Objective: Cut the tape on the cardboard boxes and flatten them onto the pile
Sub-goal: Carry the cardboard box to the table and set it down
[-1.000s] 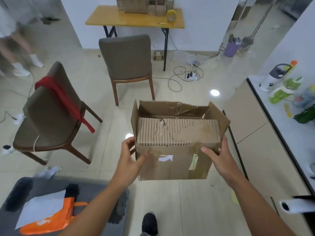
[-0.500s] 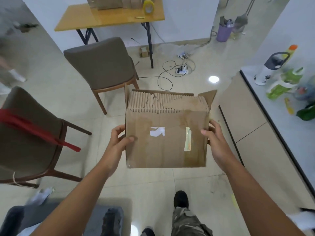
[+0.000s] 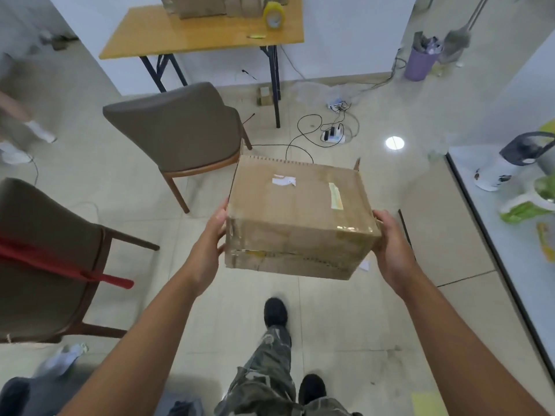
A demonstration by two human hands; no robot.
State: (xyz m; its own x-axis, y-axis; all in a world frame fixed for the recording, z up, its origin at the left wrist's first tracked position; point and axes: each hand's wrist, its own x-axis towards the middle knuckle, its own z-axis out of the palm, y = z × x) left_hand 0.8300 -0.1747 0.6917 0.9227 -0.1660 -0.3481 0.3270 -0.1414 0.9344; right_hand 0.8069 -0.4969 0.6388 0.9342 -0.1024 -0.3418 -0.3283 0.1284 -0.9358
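A person is holding a cardboard box (image 3: 295,217) in the air between both hands, above a tiled floor (image 3: 345,319). The left hand (image 3: 210,235) is pressing flat against the box's left side, its fingers running up along the edge; how far they wrap behind the box cannot be told. The right hand (image 3: 389,244) is gripping the near right corner, with the thumb lying over the top edge and the remaining fingers hidden behind the box's right side. The box is sitting tilted, its broad face turned upward, with clear tape (image 3: 350,228) shining along the near edge and a pale strip of tape (image 3: 335,195) on the upper face beside a torn white label (image 3: 283,180). Corrugated flap edges are showing at the far side. A grey upholstered chair (image 3: 177,136) is standing on the floor beyond the box's left corner, and a wooden table (image 3: 204,34) carrying a yellow tape roll (image 3: 273,15) is standing farther back by the wall.
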